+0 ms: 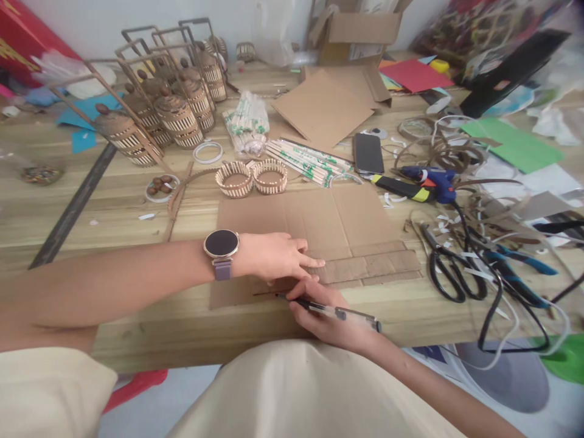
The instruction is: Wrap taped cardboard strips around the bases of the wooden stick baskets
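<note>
A sheet of brown cardboard [255,222] lies on the wooden table in front of me. Across its near part rests a narrow cardboard strip [374,264]. My left hand [276,255], with a watch on the wrist, lies flat with fingers spread, pressing on the strip's left end. My right hand [319,307] is closed around a pen [342,313], its tip down at the sheet's near edge by a dark line [262,294]. The tip is close below my left fingers.
Two small slatted rings [235,179] and paper-wrapped chopsticks [310,161] lie beyond the sheet. Lantern-like slatted pots [177,118] stand at the back left. On the right are a phone [368,153], a utility knife [401,188], a glue gun [433,181], scissors [449,267] and pliers [515,280].
</note>
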### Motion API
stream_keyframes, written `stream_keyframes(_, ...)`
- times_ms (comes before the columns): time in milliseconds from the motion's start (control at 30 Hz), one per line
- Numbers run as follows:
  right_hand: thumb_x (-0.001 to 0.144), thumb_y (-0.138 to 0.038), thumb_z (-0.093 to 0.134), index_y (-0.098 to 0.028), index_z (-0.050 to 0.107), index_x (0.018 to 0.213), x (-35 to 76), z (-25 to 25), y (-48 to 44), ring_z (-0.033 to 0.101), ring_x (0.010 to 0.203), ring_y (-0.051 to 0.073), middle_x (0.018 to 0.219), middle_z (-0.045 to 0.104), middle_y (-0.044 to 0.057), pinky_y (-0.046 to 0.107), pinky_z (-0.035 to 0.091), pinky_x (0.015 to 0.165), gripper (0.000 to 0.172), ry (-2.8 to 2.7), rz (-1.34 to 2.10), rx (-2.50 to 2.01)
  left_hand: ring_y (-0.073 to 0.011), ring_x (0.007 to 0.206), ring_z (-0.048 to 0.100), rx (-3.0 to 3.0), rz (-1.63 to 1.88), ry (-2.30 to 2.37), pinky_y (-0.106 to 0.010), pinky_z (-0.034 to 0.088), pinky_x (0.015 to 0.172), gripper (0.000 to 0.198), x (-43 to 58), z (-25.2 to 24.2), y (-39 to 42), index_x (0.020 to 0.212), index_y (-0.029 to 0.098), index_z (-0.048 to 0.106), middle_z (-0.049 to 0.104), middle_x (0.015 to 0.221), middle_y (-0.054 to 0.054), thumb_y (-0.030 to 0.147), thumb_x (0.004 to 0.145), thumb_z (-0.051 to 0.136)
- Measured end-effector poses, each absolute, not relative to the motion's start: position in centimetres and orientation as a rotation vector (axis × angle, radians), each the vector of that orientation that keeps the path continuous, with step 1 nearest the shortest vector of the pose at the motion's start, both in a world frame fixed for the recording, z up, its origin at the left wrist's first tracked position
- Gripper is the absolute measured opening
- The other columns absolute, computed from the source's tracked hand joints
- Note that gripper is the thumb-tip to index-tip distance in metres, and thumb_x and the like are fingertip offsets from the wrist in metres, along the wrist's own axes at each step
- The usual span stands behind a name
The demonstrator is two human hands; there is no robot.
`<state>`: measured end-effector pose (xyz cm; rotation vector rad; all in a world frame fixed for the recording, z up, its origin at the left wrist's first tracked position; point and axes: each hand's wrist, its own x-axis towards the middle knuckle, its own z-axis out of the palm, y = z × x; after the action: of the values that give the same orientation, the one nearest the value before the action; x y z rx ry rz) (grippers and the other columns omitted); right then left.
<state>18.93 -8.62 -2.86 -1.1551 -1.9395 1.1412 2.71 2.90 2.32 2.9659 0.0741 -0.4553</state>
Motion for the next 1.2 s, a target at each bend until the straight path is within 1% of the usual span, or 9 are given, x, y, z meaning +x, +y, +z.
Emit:
stream_keyframes(200, 0.083, -0.019, 0.052, -0.024, 0.056, 0.084, 17.9, -2.7, -8.6, 0.066, 0.078, 0.016, 0.087, 0.072, 0.003, 0.027, 0.052, 0.066, 0.006, -1.958, 1.126, -1.085, -0.0269, 0.113, 0.052, 2.880, -0.442, 0.163, -0.036, 0.048, 0.075, 0.061, 2.7, 2.6, 2.7, 0.130, 0.043, 0.058, 0.043, 0.155, 0.007, 0.006, 0.082, 0.063)
stream_keyframes(333, 0.083, -0.016, 0.052, -0.024, 0.056, 0.084, 17.4, -2.8, -8.4, 0.068, 0.085, 0.016, 0.092, 0.074, 0.003, 0.027, 0.053, 0.072, 0.008, -1.969, 1.101, -1.044, -0.0254, 0.109, 0.054, 2.887, -0.370, 0.156, -0.035, 0.047, 0.072, 0.059, 2.6, 2.6, 2.7, 0.128, 0.043, 0.060, 0.047, 0.152, 0.007, 0.007, 0.080, 0.066)
stream_keyframes(467, 0.082, -0.016, 0.052, -0.023, 0.056, 0.085, 17.5, -3.1, -8.4, 0.069, 0.089, 0.016, 0.095, 0.074, 0.004, 0.027, 0.053, 0.073, 0.008, -1.988, 1.070, -1.051, -0.0244, 0.107, 0.055, 2.902, -0.311, 0.143, -0.033, 0.046, 0.071, 0.059, 2.5, 2.5, 2.6, 0.127, 0.041, 0.060, 0.050, 0.150, 0.006, 0.007, 0.079, 0.067)
stream_keyframes(533, 0.082, -0.017, 0.052, -0.023, 0.056, 0.084, 18.1, -3.1, -8.5, 0.069, 0.083, 0.016, 0.090, 0.073, 0.003, 0.026, 0.052, 0.069, 0.007, -2.011, 1.036, -1.104, -0.0241, 0.106, 0.056, 2.918, -0.320, 0.140, -0.033, 0.047, 0.071, 0.057, 2.5, 2.5, 2.6, 0.126, 0.039, 0.061, 0.049, 0.151, 0.005, 0.006, 0.080, 0.065)
stream_keyframes(667, 0.084, -0.020, 0.052, -0.023, 0.058, 0.082, 20.6, -2.4, -9.0, 0.061, 0.059, 0.012, 0.071, 0.068, -0.001, 0.023, 0.046, 0.055, 0.007, -1.993, 0.993, -1.322, -0.0257, 0.111, 0.055, 2.937, -0.426, 0.132, -0.035, 0.047, 0.077, 0.051, 2.7, 2.6, 2.5, 0.125, 0.037, 0.061, 0.041, 0.157, 0.004, 0.009, 0.083, 0.065)
stream_keyframes(800, 0.086, -0.025, 0.053, -0.024, 0.061, 0.079, 24.8, -1.5, -9.4, 0.063, 0.059, 0.014, 0.067, 0.068, -0.002, 0.023, 0.049, 0.054, 0.010, -1.903, 0.863, -1.513, -0.0266, 0.111, 0.054, 2.962, -0.470, 0.106, -0.036, 0.048, 0.078, 0.062, 2.8, 2.8, 2.4, 0.133, 0.039, 0.055, 0.040, 0.157, 0.004, 0.009, 0.080, 0.068)
stream_keyframes(1000, 0.085, -0.028, 0.056, -0.026, 0.062, 0.073, 28.6, 0.0, -9.6, 0.064, 0.060, 0.017, 0.064, 0.066, -0.001, 0.027, 0.052, 0.056, 0.014, -1.860, 0.597, -1.647, -0.0261, 0.105, 0.055, 2.965, -0.316, 0.081, -0.035, 0.047, 0.071, 0.068, 2.5, 2.2, 2.6, 0.131, 0.038, 0.058, 0.047, 0.153, 0.003, 0.008, 0.072, 0.075)
stream_keyframes(1100, 0.086, -0.026, 0.056, -0.025, 0.064, 0.076, 26.7, 0.2, -9.7, 0.064, 0.061, 0.015, 0.066, 0.067, -0.001, 0.025, 0.051, 0.055, 0.013, -1.866, 0.721, -1.557, -0.0251, 0.104, 0.056, 2.970, -0.298, 0.075, -0.034, 0.046, 0.069, 0.070, 2.5, 2.1, 2.6, 0.130, 0.037, 0.058, 0.049, 0.151, 0.002, 0.008, 0.069, 0.078)
stream_keyframes(1200, 0.086, -0.023, 0.056, -0.024, 0.064, 0.082, 23.1, -0.4, -9.6, 0.064, 0.064, 0.014, 0.072, 0.069, -0.001, 0.023, 0.051, 0.058, 0.009, -1.898, 0.988, -1.382, -0.0245, 0.105, 0.056, 2.987, -0.321, 0.070, -0.034, 0.046, 0.071, 0.063, 2.6, 2.2, 2.6, 0.128, 0.036, 0.059, 0.048, 0.152, 0.002, 0.009, 0.074, 0.075)
